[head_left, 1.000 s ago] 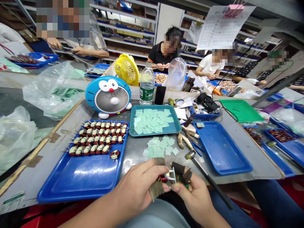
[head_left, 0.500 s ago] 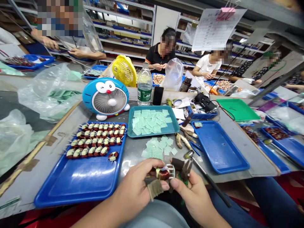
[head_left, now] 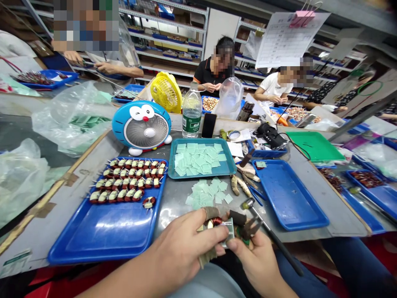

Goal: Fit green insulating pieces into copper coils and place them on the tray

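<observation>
Above the table's near edge, the left hand [head_left: 189, 236] pinches a copper-wound coil [head_left: 216, 222], and right up against it sits a pale green square [head_left: 229, 231], gripped by the right hand [head_left: 256, 252], whose fingers also hold dark-jawed pliers [head_left: 250, 229]!
</observation>
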Available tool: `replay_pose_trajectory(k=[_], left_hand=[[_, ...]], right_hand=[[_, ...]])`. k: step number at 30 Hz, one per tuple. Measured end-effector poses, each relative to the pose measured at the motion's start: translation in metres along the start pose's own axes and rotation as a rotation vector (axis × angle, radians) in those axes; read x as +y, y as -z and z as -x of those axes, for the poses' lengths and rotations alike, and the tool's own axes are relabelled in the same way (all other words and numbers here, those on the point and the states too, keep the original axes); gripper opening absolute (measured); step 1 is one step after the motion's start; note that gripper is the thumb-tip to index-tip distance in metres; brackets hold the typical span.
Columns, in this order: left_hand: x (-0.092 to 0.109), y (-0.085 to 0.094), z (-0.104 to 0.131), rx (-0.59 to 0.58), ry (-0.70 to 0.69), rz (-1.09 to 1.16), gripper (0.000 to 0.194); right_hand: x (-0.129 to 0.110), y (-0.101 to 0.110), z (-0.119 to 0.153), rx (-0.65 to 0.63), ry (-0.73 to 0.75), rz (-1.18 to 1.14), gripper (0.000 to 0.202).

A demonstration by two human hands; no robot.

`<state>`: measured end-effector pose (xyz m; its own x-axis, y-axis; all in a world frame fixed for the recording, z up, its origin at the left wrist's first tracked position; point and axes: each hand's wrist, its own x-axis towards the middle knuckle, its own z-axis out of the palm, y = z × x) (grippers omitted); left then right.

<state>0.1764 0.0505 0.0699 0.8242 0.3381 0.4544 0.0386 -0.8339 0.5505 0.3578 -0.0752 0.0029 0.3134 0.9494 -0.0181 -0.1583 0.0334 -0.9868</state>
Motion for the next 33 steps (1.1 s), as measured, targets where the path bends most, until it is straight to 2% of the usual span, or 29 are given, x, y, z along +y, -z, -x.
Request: replay_pose_trajectory(k=[6,12,18,20,25,28,31,33], left_hand=[[0.002,-0.001,-0.005,-0.013,-0.001,-0.054,0.023],[0.001,0.003,-0.007,-0.025,-0.029,-0.043,0.03],[0.0,0.006,-0.007,-0.156,-0.033,-0.126,0.037],[-0.001,0.005,-0.007,-0.138,-0.041,-0.098,0.037],[-0.005,0.005,-0.013,0.012,0.021,0.134,0.039],[-0.006,0.004,-0.013,0.018,0.1,0.243,0.041],[-0.008,-0.002,-0.005,0.042,0.17,0.257,0.043],[-0.009,-0.007,0.002,0.107,0.124,0.203,0.039]], right_hand=[[0.004,0.006,0.002,0.035,0.143,0.208,0.041],[0.005,0.017,0.004,-0.027,0.231,0.372,0.045],[0.003,0.018,0.005,0.011,0.248,0.426,0.044],[0.0,0.017,0.004,-0.004,0.233,0.401,0.043],[-0.006,0.016,-0.001,0.008,0.198,0.367,0.042],[-0.007,0.016,-0.003,0.01,0.203,0.405,0.044],[-0.009,0.012,-0.004,-0.016,0.071,0.244,0.053],[-0.012,0.007,-0.004,-0.047,-0.052,0.046,0.056]])
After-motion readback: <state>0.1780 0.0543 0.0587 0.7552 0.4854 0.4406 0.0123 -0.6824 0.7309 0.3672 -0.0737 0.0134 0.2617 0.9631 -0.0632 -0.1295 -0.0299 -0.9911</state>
